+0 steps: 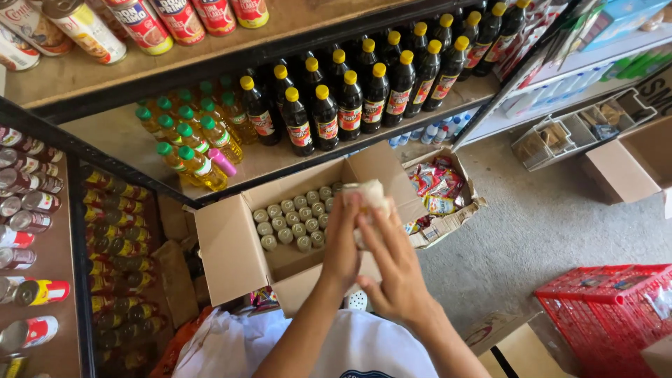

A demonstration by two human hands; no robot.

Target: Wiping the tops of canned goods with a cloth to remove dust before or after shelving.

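Left hand [341,248]: I saw it clasped round a pale wrapped bundle [369,198].
Right hand [399,269]: fingers closed on that bundle.
Bundle: above the open cardboard box [231,248] of capped bottles [294,217].

White shirt [308,346], bare forearms

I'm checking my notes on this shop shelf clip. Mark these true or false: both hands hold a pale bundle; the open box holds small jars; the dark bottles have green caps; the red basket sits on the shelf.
1. Both hands hold a pale bundle. True: the left hand and right hand hold the bundle.
2. The open box holds small jars. True.
3. The dark bottles have green caps. False: yellow caps.
4. The red basket sits on the shelf. False: it stands on the floor.
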